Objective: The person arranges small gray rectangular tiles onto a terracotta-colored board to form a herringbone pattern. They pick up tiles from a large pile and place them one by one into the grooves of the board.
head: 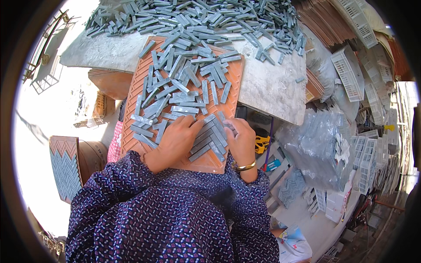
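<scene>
Before me a terracotta-coloured template board (131, 126) with moulded herringbone ridges leans against the table edge. Loose grey stone strips (184, 74) lie heaped over its upper part. At its lower right, several strips sit fitted together in a herringbone patch (209, 137). My left hand (177, 138) rests over the board left of this patch, fingers bent, fingertips at its upper left edge; whether they hold a strip is hidden. My right hand (241, 139), with a gold bangle at the wrist, has its fingertips closed on the end of a small grey strip (221, 116) at the patch's upper right.
A large pile of grey strips (197, 19) covers the back of the pale table (269, 88). A filled herringbone board (65, 167) stands at left. To the right are a plastic-wrapped stack (315, 148), white plastic crates (348, 74) and stacked terracotta-coloured boards (324, 23).
</scene>
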Tool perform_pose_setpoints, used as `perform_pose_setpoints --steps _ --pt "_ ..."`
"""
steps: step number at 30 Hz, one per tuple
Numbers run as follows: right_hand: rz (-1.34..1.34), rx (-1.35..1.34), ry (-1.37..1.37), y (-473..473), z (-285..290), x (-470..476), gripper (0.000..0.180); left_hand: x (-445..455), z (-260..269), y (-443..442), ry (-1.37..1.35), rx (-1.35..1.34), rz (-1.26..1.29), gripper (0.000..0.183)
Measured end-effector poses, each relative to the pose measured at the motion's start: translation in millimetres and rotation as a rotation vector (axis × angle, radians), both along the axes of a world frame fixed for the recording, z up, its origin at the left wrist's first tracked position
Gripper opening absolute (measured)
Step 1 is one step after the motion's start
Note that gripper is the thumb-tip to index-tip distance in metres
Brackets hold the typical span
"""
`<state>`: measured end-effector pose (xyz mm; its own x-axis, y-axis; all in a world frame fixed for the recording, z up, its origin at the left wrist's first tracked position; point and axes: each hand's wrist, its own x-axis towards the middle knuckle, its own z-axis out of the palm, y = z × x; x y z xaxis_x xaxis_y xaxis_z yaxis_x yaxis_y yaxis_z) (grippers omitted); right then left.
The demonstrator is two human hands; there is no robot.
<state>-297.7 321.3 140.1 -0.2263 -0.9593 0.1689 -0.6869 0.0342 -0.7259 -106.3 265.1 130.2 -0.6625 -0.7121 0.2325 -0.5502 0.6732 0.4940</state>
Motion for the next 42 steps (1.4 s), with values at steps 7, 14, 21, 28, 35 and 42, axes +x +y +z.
perform_pose_setpoints --steps 7,14,21,28,35,42 --pt "0.059 -0.004 0.035 0.2 7.8 -5.6 0.016 2.7 0.4 0.3 0.056 0.050 -0.005 0.030" --pt "0.087 -0.025 0.011 -12.4 0.1 -5.5 0.010 2.8 6.2 -4.3 0.033 0.017 -0.063 0.026" --pt "-0.019 -0.195 -0.419 -6.3 -23.6 -19.2 0.009 4.2 11.9 -16.7 0.030 -0.030 -0.151 0.027" --pt "-0.599 0.033 -0.418 -4.5 -178.1 -92.2 0.017 -5.0 11.3 -62.6 -0.148 -0.279 -0.068 0.030" --pt "-0.731 0.547 -0.142 -54.5 -298.3 -151.3 0.017 -4.7 5.1 -65.3 -0.347 -0.226 -0.101 0.034" --pt "-0.842 0.669 -0.028 -87.0 -341.4 -197.5 0.016 0.7 5.0 -68.7 -0.409 -0.254 -0.128 0.033"
